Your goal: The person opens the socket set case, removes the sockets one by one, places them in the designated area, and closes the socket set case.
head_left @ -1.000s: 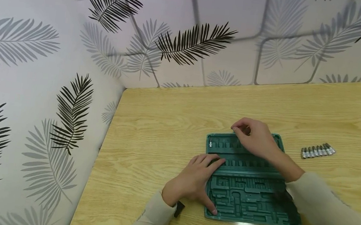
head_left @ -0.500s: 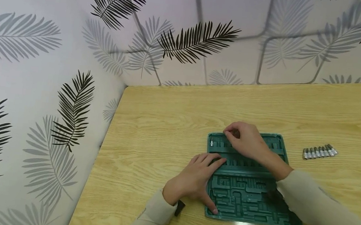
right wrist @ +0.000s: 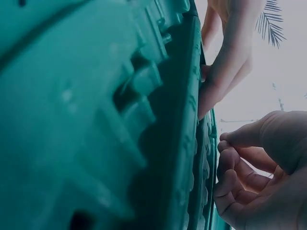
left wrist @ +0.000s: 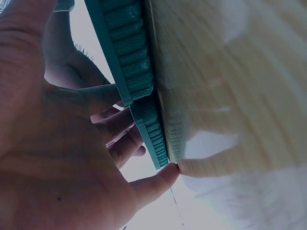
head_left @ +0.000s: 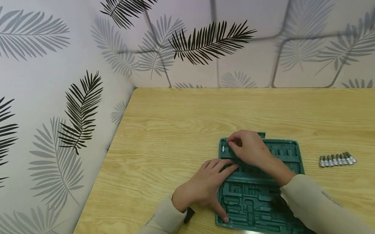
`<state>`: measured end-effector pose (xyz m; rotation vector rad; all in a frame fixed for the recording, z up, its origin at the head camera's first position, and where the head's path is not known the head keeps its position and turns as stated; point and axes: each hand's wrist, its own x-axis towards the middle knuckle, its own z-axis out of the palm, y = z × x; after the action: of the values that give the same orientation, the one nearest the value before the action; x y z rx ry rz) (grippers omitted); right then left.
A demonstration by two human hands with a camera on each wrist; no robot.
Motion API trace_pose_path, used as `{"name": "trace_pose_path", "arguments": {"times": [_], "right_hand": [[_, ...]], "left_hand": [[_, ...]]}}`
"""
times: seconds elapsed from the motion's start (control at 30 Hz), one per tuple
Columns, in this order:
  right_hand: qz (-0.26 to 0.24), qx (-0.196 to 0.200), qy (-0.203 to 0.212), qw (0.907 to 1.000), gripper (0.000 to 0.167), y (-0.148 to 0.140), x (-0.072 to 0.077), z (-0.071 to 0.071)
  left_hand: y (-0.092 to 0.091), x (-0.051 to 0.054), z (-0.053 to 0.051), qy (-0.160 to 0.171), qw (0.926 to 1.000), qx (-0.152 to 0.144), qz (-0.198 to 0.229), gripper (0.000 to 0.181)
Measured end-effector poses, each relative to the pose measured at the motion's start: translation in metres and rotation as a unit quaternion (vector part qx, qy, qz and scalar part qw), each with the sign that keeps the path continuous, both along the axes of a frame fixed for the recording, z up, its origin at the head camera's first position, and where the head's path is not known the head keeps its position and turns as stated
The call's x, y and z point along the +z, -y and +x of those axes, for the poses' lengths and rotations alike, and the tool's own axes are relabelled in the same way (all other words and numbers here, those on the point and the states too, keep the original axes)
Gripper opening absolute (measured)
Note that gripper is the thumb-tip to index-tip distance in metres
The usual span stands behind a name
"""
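A green moulded socket-set case point(head_left: 260, 210) lies unfolded on the wooden table. My left hand point(head_left: 202, 186) is spread along its left side, thumb near the front corner and fingers over the edge by the middle hinge; the left wrist view shows those fingers point(left wrist: 127, 139) against the case's side. Over the back tray, my right hand point(head_left: 250, 148) has thumb and forefinger pinched together at a small bit socket, mostly hidden by the fingertips. In the right wrist view the pinched fingertips point(right wrist: 224, 141) are above the tray. One silver bit socket point(head_left: 223, 149) sits in the tray's back left slot.
Several bit sockets point(head_left: 337, 160) stand in a slanting row on the table point(head_left: 172, 130), right of the case. A green latch point(head_left: 261, 134) sticks out at the case's back edge. Leaf-patterned walls point(head_left: 247, 62) bound the table behind and at left.
My right hand has moved left and toward me, from the case's back edge to beside the seated bit socket. The left hand keeps its place on the case. The view has shifted slightly.
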<state>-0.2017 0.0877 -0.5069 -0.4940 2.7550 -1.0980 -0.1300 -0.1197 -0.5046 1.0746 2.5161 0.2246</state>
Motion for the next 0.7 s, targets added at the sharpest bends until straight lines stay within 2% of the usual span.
{"name": "trace_pose_path", "arguments": {"times": [0.17, 0.33, 0.7], "right_hand": [[0.037, -0.002, -0.008, 0.9993, 0.017, 0.008, -0.002, -0.003], [0.066, 0.0, 0.002, 0.9978, 0.02, 0.011, -0.002, -0.005], [0.058, 0.018, 0.024, 0.9979, 0.019, 0.012, -0.003, -0.007]], "left_hand": [[0.0, 0.0, 0.0, -0.001, 1.0, -0.001, -0.001, 0.146], [0.0, 0.001, -0.001, 0.003, 1.0, -0.001, -0.002, 0.146], [0.0, 0.002, -0.001, 0.0, 1.0, -0.004, -0.002, 0.146]]}}
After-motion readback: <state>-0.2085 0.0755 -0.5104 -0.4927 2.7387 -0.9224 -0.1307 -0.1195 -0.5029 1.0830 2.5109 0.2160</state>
